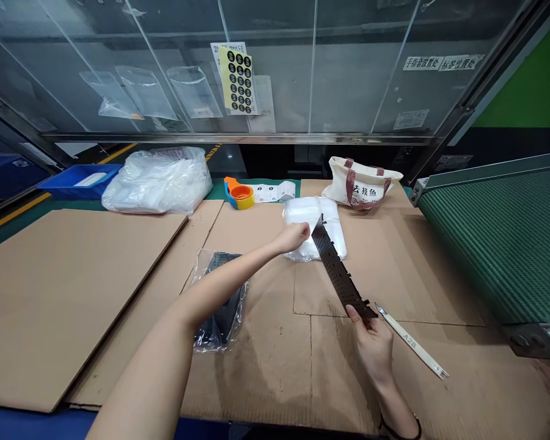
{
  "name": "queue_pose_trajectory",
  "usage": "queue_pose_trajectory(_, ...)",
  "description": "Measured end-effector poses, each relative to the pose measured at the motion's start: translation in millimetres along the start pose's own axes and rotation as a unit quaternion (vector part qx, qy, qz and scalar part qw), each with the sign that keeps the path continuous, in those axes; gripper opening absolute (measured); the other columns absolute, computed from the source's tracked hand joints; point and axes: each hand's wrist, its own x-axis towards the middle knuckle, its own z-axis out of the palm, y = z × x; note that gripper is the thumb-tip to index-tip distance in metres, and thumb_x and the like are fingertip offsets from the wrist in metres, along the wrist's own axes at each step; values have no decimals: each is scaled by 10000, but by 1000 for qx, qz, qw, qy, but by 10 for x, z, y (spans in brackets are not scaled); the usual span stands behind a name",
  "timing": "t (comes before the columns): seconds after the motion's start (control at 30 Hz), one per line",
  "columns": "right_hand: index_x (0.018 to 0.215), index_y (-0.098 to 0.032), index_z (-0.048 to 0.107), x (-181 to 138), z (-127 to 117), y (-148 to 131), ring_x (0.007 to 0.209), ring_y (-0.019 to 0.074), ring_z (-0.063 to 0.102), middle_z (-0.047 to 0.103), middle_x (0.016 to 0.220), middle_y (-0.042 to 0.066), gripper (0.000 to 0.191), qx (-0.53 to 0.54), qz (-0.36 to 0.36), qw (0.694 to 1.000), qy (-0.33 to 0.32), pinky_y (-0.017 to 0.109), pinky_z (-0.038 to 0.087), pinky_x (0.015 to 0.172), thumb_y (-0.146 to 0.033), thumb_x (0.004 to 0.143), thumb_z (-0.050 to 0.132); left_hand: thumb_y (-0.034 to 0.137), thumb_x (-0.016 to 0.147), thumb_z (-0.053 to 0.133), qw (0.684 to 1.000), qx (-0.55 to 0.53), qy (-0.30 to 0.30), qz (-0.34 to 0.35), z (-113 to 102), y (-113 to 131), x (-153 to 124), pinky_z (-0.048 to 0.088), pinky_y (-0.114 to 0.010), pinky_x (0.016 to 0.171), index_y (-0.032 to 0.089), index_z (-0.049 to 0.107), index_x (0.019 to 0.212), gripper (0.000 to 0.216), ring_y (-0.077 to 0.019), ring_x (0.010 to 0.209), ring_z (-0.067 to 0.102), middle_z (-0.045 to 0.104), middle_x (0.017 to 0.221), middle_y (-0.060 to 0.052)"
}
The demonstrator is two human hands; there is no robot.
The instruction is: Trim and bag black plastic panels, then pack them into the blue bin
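My right hand (pixel 374 348) grips the near end of a thin black slotted plastic panel (pixel 341 272), thumb on its face. The panel is tilted on edge and has small tabs along one side. My left hand (pixel 296 237) is closed beside the panel's far end, over a stack of clear plastic bags (pixel 335 227). Whether anything is inside its fingers is hidden. Under my left forearm lies a dark panel in a clear bag (pixel 217 324), partly covered by the arm. A white-handled blade tool (pixel 412 345) rests right of my right hand.
Cardboard sheets (pixel 73 293) cover the bench on the left. Behind are a blue tray (pixel 57 183), a large plastic-wrapped bundle (pixel 158 180), an orange-yellow tape dispenser (pixel 241 197) and a canvas bag (pixel 360 183). A green conveyor belt (pixel 508 238) runs along the right.
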Motion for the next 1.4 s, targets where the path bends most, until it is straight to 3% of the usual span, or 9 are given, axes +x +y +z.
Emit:
queue_pose_trajectory(0.13,793,-176,700,34,65,-6,491,172,551,575,515,11,479,-26,-22,999,-15,244,434,483,-600,866,488,314,899,607,1000,-6,20,-12,22,-2,-48,537,-374,798,137,637,943,185,-165,867,633,659,955,-42)
queue_pose_trajectory(0.4,861,-172,689,55,63,-57,352,151,424,470,419,-32,566,-80,-44,995,-34,254,332,418,-660,884,404,317,946,525,975,-127,166,-80,-42,102,110,543,-351,751,135,590,1066,227,-161,850,627,632,979,-50)
queue_pose_trajectory(0.53,795,-184,654,85,15,-30,400,179,494,549,493,18,572,-98,-36,994,-21,273,317,419,-704,851,422,333,934,545,967,-180,156,-90,89,183,92,528,-289,643,136,586,1039,227,-125,727,600,618,910,-28)
queue_pose_trajectory(0.67,758,-180,657,65,-13,33,512,217,563,632,593,78,636,-97,19,995,12,298,372,470,-787,761,465,145,837,578,974,-178,122,-63,129,201,-102,443,-244,591,163,559,901,69,-103,602,500,524,699,42)
queue_pose_trajectory(0.8,850,-133,681,-50,-89,80,869,281,650,715,850,123,579,39,110,991,63,342,494,752,-694,711,643,38,617,651,986,-137,89,-17,-53,95,-297,379,-245,617,198,531,749,239,-124,620,467,498,625,66)
queue_pose_trajectory(0.9,871,-168,656,-102,-218,86,921,253,648,720,887,66,474,194,189,959,87,359,516,825,-564,643,785,143,725,621,986,-108,126,-17,-252,-21,-316,370,-255,647,194,486,702,146,-137,654,480,507,646,45)
queue_pose_trajectory(1.03,832,-201,656,-82,-401,7,725,183,656,729,842,29,462,369,308,877,14,301,549,655,-454,521,886,272,930,364,983,-76,164,-10,-409,-58,-325,355,-246,609,182,499,730,258,-125,592,454,473,612,36)
queue_pose_trajectory(1.2,867,-175,702,-62,-370,-105,801,237,692,744,859,79,401,423,380,815,-112,376,573,736,-381,571,875,347,895,503,997,-11,52,60,-334,103,-542,345,-231,549,155,655,734,293,-109,497,453,499,510,41)
queue_pose_trajectory(1.4,853,-201,689,-302,-49,-165,701,130,675,744,866,11,369,465,365,806,39,191,556,556,-348,574,882,290,925,458,984,142,26,104,-226,232,-649,404,-274,618,174,717,963,287,-175,596,592,669,639,-51)
